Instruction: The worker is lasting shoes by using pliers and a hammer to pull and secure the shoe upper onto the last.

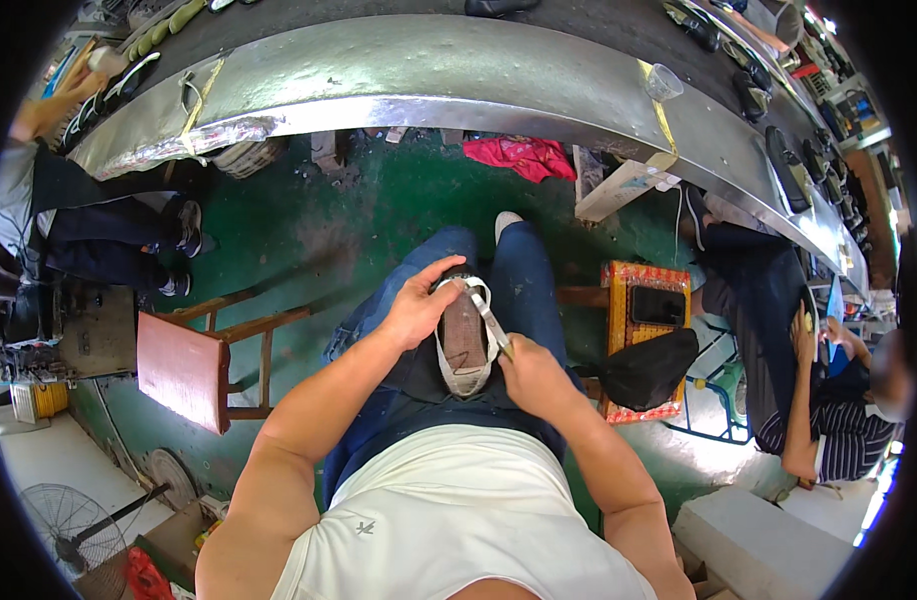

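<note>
Over my lap I hold a shoe upper on a last [464, 335], its brown underside facing up inside a pale, raised edge. My left hand [420, 306] is closed round its far left end, fingers at the tip. My right hand [535, 374] is closed on a slim, pale metal hand tool [492, 324]. The tool's far end rests at the right edge of the shoe, near the upper part. Its exact kind is hard to make out, as my fingers cover the handle.
A long metal-edged conveyor bench [379, 80] with shoes on it curves ahead. A brown stool [184, 372] stands left; at right, another seat bears a phone [658, 306] and a black cloth or bag [651, 370]. A co-worker [844, 435] sits right, another stands left. A fan [71, 535] is behind left.
</note>
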Tool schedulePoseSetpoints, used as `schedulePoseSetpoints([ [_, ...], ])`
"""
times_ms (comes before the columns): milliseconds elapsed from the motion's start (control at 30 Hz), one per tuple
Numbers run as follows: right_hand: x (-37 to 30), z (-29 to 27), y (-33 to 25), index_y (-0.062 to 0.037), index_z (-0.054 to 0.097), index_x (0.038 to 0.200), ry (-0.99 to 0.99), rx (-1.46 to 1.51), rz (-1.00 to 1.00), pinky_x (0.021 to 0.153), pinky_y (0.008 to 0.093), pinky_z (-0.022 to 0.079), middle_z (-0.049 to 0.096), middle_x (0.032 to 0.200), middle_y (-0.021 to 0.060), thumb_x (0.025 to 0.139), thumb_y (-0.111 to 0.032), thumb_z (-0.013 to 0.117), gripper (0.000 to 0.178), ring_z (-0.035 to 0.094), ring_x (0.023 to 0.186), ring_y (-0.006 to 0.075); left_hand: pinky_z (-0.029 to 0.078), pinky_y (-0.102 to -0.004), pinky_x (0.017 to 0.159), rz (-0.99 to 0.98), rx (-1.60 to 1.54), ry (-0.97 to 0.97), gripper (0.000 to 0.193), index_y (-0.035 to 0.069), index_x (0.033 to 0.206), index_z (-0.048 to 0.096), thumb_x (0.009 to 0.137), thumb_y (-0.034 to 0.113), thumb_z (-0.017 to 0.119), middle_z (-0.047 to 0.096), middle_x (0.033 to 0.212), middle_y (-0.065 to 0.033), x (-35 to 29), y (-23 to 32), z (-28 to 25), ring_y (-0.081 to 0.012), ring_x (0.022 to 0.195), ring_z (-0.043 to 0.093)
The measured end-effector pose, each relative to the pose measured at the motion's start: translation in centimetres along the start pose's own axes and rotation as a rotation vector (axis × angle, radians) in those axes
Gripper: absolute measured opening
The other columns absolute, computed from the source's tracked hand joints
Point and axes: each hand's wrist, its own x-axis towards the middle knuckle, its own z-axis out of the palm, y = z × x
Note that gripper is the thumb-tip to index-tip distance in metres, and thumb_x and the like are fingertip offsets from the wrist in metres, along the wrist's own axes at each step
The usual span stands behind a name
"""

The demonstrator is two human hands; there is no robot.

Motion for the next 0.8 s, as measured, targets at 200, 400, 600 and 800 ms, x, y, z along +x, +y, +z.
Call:
schedulePoseSetpoints([
  [200,-0.2,-3.2,-1.1,0.0027,0.058,0.122,-0.019,0.238,0.024,0.089,0.0433,0.052,0.068,0.107,0.0242,0.1,-0.017,0.061,0.029,0.066,0.099,0.0435,0.049,-0.0274,0.095,0.044,0.151,-0.004,0.042,0.008,0.141,0.058,0.1,0.007,0.063,0.066,0.117,-0.0013,0.4,0.4,-0.8,-0.0089,0.104,0.059],
  [400,3.2,-1.4,-0.1,0.0007,0.058,0.099,0.088,-0.104,0.013,0.068,0.0384,0.053,0.067,0.08,0.012,0.106,-0.035,0.049,0.038,0.066,0.069,0.0241,0.046,-0.0293,0.104,0.175,0.38,-0.184,0.055,0.01,0.15,0.049,0.097,0.004,0.063,0.061,0.13,-0.0041,0.8,0.2,-1.8,-0.0136,0.116,0.057],
  [600,0.6,-3.4,1.6,0.0013,0.059,0.102,-0.003,0.319,0.234,0.069,0.0385,0.053,0.067,0.076,0.0123,0.104,-0.037,0.055,0.038,0.069,0.071,0.0257,0.045,-0.032,0.106,0.077,0.478,0.034,0.056,0.001,0.149,0.045,0.097,0.009,0.064,0.062,0.132,-0.0086,-1.8,-2.0,-0.6,-0.0175,0.118,0.058],
  [800,-2.5,-5.3,1.7,0.0012,0.06,0.108,-0.108,0.314,0.268,0.074,0.0398,0.052,0.068,0.08,0.0136,0.097,-0.022,0.063,0.026,0.068,0.077,0.0297,0.042,-0.0312,0.11,0.084,0.233,-0.118,0.069,0.001,0.154,0.04,0.086,-0.004,0.049,0.058,0.142,-0.0137,-3.3,-3.7,-0.3,-0.0205,0.128,0.056],
])
